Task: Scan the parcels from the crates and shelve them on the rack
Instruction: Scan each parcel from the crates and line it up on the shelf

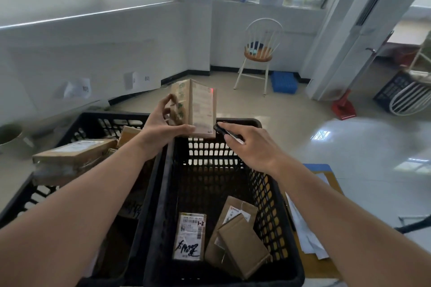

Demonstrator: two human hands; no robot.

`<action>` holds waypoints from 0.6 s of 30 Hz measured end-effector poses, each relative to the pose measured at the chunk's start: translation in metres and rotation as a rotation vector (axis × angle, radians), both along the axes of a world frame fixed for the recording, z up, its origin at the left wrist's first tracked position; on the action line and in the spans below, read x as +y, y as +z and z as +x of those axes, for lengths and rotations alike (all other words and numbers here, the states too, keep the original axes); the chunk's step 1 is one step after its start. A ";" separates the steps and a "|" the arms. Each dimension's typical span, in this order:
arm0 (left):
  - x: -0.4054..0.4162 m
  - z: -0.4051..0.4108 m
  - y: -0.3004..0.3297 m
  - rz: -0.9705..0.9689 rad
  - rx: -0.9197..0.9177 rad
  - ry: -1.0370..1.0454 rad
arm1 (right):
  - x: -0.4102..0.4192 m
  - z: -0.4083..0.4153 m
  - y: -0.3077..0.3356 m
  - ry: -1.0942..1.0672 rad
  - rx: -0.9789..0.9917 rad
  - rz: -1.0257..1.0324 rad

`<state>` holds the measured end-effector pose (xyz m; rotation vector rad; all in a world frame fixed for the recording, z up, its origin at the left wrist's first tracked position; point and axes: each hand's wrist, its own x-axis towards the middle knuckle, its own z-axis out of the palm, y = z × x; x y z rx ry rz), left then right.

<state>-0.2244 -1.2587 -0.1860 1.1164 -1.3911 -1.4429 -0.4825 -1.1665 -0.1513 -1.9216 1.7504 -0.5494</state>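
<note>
Head view: left hand [161,127] fingers grip parcel [194,108]; right hand [250,144] holds scanner [221,130].

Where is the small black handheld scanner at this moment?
In the head view, the small black handheld scanner is gripped in the right hand, above the far rim of the black plastic crate, right of the raised brown cardboard parcel.

Held upright in the left hand [161,123]: a parcel [194,109]. Just right of that grip, the scanner [225,131] in the right hand [250,147]. Below the grip, a crate [163,193] with two parcels [190,236] [240,237] inside. Left of the grip, another crate [93,119] with more parcels [72,152]. Far behind, a chair [260,51].
</note>
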 end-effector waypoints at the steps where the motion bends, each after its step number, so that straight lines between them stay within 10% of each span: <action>1: -0.001 0.001 0.003 -0.018 -0.013 0.002 | 0.002 0.001 0.003 0.033 0.007 0.015; 18: -0.021 0.016 0.021 -0.161 -0.251 0.030 | 0.009 0.002 0.019 0.130 0.131 0.194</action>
